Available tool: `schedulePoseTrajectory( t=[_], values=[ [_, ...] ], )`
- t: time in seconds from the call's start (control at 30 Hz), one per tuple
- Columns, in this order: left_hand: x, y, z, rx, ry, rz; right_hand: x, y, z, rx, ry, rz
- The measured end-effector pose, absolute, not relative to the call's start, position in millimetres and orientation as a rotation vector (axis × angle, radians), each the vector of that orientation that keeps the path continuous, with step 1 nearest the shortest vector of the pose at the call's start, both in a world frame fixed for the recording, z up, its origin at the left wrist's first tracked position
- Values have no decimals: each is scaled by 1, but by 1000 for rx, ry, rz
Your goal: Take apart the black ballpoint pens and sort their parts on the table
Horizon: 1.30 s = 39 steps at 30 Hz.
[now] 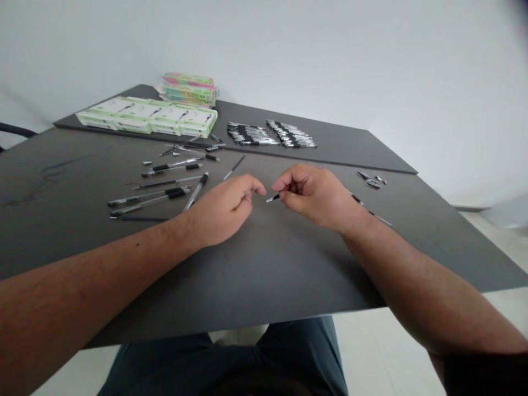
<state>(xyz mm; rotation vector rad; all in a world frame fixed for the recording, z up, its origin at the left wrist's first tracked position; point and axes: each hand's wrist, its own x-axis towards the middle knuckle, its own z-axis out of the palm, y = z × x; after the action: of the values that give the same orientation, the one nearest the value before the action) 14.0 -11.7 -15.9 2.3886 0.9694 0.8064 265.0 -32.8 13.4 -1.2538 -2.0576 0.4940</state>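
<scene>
My right hand [315, 195] is closed around a pen [273, 198], whose pale pointed tip and a bit of black stick out past the thumb towards the left. The rest of that pen is covered by my fingers. Facing it, my left hand [226, 209] has its index finger bent towards the tip, a small gap away. I see nothing between its thumb and index finger, and its other fingers are mostly hidden. Beside my left wrist lies a clear pen with a black grip [196, 191]. Thin pen parts [379, 218] show on the table behind my right wrist.
Loose pens and refills [173, 165] are scattered at the left. Small pen tips [373, 180] lie at the right. On the raised back board sit two groups of pens [291, 133], a row of green-white boxes [148, 115] and a stack of colourful cartons [187, 89].
</scene>
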Motion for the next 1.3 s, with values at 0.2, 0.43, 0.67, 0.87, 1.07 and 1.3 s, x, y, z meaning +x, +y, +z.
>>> schedulePoseTrajectory(
  t=[0.2, 0.43, 0.67, 0.87, 1.07, 1.3],
  values=[
    [23, -21, -14, 2456, 945, 622, 255, -56, -6, -1167, -2095, 424],
    [23, -21, -10, 2241, 934, 620, 252, -57, -20, -960, -1673, 924],
    [21, -21, -15, 2054, 846, 684, 253, -50, -22, -901, -1549, 1211],
    [23, -22, -19, 1785, 864, 644, 255, -52, -20, -968, -1580, 1097],
    [26, -16, -12, 1343, 968, 735, 261, -51, -15, -1000, -1558, 1074],
    [25, -16, -18, 1253, 878, 899, 260, -51, -17, -1035, -1554, 1117]
  ],
)
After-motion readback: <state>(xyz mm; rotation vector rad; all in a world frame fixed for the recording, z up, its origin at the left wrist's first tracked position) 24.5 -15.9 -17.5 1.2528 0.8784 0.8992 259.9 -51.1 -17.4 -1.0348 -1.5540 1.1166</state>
